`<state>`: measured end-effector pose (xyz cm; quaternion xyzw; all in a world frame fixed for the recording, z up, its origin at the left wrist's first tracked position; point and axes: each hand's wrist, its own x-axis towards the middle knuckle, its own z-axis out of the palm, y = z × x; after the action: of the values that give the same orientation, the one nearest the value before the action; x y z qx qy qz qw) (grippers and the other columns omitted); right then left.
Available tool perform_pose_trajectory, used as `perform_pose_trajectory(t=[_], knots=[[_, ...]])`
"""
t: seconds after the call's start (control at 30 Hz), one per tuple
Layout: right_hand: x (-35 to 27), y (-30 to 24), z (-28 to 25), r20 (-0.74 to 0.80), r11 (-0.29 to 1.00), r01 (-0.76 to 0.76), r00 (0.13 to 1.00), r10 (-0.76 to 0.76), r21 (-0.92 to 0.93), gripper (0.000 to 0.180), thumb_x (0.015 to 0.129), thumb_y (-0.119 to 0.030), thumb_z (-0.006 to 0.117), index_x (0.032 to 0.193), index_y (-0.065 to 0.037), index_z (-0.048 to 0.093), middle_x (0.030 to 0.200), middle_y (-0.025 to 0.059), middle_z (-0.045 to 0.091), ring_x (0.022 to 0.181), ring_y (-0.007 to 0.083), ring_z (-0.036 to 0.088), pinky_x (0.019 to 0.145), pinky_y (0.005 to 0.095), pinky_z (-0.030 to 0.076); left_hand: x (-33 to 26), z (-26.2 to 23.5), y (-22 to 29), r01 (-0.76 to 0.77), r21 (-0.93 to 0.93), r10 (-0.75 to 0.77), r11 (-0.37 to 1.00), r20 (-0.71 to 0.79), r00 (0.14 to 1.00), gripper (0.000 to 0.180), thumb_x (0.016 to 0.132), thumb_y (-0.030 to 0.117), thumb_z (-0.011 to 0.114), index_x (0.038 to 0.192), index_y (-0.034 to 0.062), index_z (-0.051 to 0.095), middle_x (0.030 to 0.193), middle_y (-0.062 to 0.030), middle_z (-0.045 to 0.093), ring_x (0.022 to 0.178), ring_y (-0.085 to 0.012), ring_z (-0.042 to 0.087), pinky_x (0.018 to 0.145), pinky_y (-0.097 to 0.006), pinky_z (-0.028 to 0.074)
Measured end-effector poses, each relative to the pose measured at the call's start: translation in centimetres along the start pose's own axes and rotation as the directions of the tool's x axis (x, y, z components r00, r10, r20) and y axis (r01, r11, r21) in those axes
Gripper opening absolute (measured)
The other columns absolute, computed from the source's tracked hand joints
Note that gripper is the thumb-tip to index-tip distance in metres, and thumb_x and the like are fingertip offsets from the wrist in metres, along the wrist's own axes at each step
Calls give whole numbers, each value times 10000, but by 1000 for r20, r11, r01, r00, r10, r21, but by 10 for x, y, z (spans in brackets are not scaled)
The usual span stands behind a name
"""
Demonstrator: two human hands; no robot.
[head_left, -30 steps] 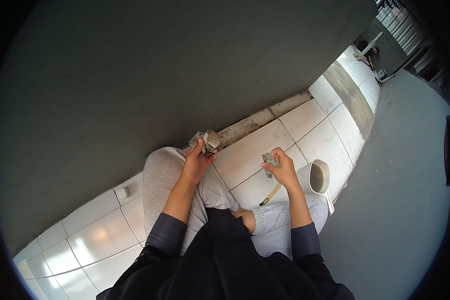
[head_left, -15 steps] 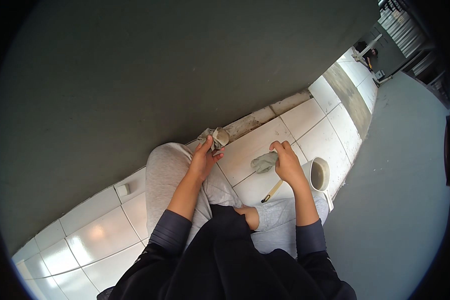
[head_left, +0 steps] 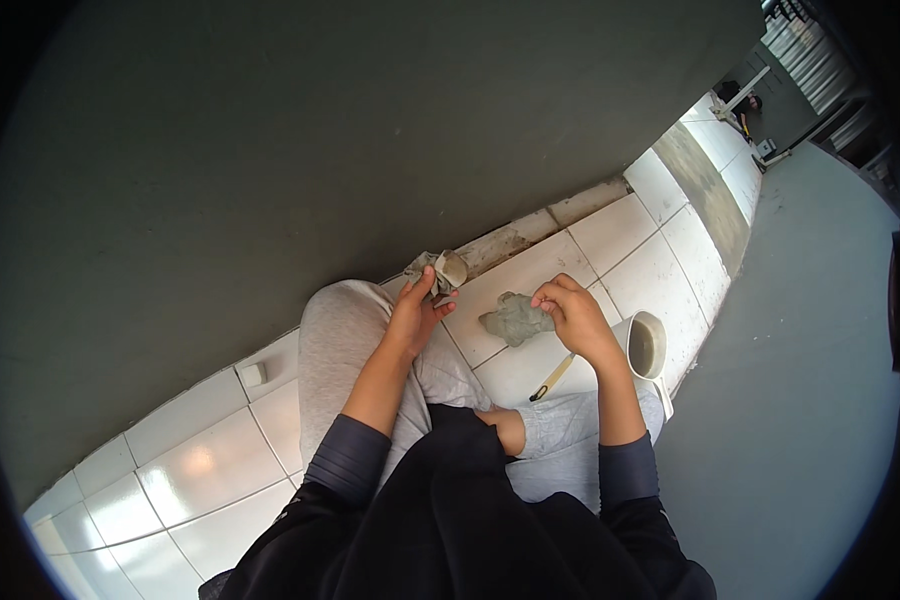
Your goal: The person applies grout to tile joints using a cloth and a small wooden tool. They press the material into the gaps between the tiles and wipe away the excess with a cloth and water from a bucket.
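Observation:
Near the foot of the dark wall, my left hand (head_left: 415,322) is closed on a crumpled grey rag (head_left: 420,268); a pale, rounded piece (head_left: 453,268) shows at its right end, and I cannot tell what it is. My right hand (head_left: 582,322) pinches the edge of a damp-looking grey-green cloth (head_left: 515,320), which spreads out to the left over the white tiles. Just below that hand lies a slim tool with a yellowish handle (head_left: 552,378), its upper end partly hidden. A white dipper (head_left: 634,350) of murky liquid stands right of my right wrist.
The dark grey wall (head_left: 270,150) rises close in front, with a stained tile skirting (head_left: 510,243) along its base. A small white block (head_left: 255,374) sits by the wall at left. A grey surface (head_left: 770,430) borders the tiles at right. Another person (head_left: 742,104) is far off at upper right.
The cloth in my right hand has opened out from a bunched shape and reaches farther left. My left hand keeps its hold, and the whole view has shifted slightly.

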<state>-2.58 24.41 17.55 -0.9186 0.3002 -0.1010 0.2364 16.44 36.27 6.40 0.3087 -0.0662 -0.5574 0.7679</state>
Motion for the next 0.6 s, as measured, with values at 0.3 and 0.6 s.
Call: perform_pose_trajectory(t=[0.3,0.6], knots=[[18,34,3,152,985,68,984,-93,161,108,767,-4,575,867,-37,594,870,102,558,765,258,558,705,328,450,-2,2,3,5,-15,-5,1000,-6,1000,320,871,373,547,1040,101,531,990,-29,582,850,-162,548,706,-289,450],[5,70,139,96,840,-519,839,536,-155,575,869,-377,447,1227,70,395,1267,271,387,1228,376,315,1016,438,255,-4,3,3,4,1,-4,1000,-9,1000,314,878,369,536,1021,90,554,962,-32,598,838,-155,559,705,-284,452]])
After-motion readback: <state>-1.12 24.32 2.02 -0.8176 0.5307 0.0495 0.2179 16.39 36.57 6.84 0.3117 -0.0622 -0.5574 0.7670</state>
